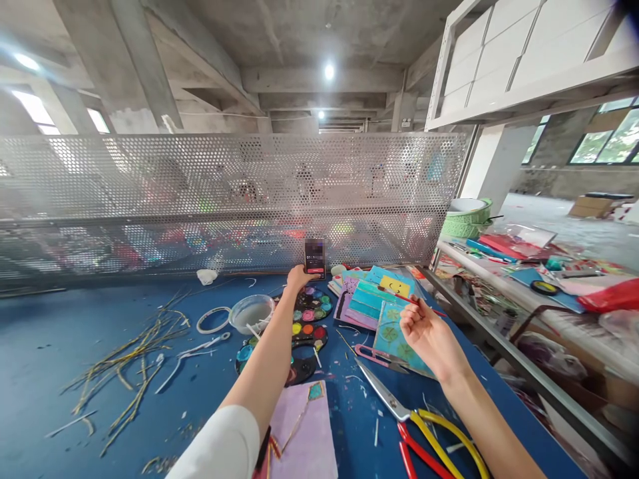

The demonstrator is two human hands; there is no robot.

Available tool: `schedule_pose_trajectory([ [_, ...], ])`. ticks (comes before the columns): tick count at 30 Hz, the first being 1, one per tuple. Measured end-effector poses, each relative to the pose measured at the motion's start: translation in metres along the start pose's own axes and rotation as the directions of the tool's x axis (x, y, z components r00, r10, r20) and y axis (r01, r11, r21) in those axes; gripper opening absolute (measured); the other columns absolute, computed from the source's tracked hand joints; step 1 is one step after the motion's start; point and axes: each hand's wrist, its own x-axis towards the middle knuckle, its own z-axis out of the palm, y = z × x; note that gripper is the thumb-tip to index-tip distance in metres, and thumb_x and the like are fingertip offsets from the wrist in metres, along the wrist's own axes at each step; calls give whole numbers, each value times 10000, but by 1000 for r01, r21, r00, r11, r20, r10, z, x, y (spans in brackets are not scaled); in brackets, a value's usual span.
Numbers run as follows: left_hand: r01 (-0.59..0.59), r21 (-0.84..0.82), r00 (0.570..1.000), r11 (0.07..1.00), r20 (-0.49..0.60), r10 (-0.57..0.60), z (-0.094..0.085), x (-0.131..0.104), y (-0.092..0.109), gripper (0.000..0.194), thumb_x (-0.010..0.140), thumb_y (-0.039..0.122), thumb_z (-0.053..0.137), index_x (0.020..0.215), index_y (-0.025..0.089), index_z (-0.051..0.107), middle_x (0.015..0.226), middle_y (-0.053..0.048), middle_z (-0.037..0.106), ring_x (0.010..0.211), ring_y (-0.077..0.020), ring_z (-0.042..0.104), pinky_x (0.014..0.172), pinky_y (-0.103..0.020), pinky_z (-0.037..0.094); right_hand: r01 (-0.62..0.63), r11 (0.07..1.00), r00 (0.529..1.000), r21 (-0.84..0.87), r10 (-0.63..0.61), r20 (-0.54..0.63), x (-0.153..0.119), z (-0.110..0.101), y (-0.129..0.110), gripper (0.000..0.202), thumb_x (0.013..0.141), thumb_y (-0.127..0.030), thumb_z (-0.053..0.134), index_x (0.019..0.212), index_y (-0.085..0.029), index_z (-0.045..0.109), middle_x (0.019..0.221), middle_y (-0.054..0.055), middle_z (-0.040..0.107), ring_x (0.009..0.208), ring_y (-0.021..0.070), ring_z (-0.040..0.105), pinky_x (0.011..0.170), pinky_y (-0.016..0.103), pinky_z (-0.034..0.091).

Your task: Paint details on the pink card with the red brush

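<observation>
My left hand (298,277) reaches to the back of the blue table, its fingers at the lower edge of an upright phone (315,258). Whether it grips the phone cannot be made out. On the right, my right hand (423,331) is raised with curled fingers round a thin red brush (399,295), above painted cards (394,332). Paint palettes (309,332) and a tub of cloudy water (252,313) lie beside my left forearm. A lilac sheet (304,432) with a small teal patch is at the near edge.
Yellow-handled scissors (399,409), red-handled pliers (422,452) and a pink cutter (374,354) lie at the right. Thin stems (134,352) and a tape roll (213,320) are at the left. A perforated metal screen (224,199) stands behind; a cluttered shelf (499,266) is at the right.
</observation>
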Motion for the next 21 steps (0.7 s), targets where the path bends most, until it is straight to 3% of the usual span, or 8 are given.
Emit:
schedule_pose_trajectory([
  [12,11,16,999,1000,-36,-10,5,-2,2,382,889,430,591,1167,168,577,1162,-71,613,1046,-197,610,894,-405,539,-7,1000,1000,8,7,-23,0,1,2,269,983,-187,406,813,-157,613,650,-10,585,587,74,597,556,181,576],
  [21,6,10,999,1000,-37,-6,5,-4,4,379,888,433,591,1158,167,582,1154,-69,617,1041,-196,612,890,-401,540,-4,1000,1000,-4,4,-9,0,-2,3,124,924,-159,530,866,-153,639,659,-17,595,591,73,599,572,177,580],
])
